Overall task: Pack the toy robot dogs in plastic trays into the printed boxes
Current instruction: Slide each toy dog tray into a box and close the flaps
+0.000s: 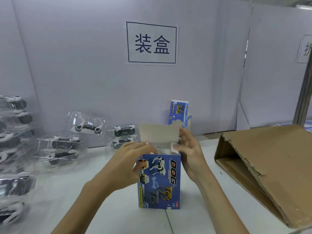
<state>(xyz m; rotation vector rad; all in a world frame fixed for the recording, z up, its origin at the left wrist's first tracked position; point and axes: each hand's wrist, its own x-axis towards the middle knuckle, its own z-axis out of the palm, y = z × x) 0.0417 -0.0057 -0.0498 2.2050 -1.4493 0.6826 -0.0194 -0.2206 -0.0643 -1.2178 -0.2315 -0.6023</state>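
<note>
A blue printed box stands upright on the white table, its grey top flap raised. A clear tray shows inside its open top. My left hand holds the box's upper left corner, fingers over the rim and thumb on the front. At the box's upper right side is my right hand, its fingers straight against the side flap. Several clear plastic trays with black-and-white toy robot dogs lie at the left. A second printed box stands behind, its top open.
A large brown cardboard carton lies on its side at the right, opening toward me. A stack of filled trays runs along the left edge. A cardboard wall with a paper sign closes off the back.
</note>
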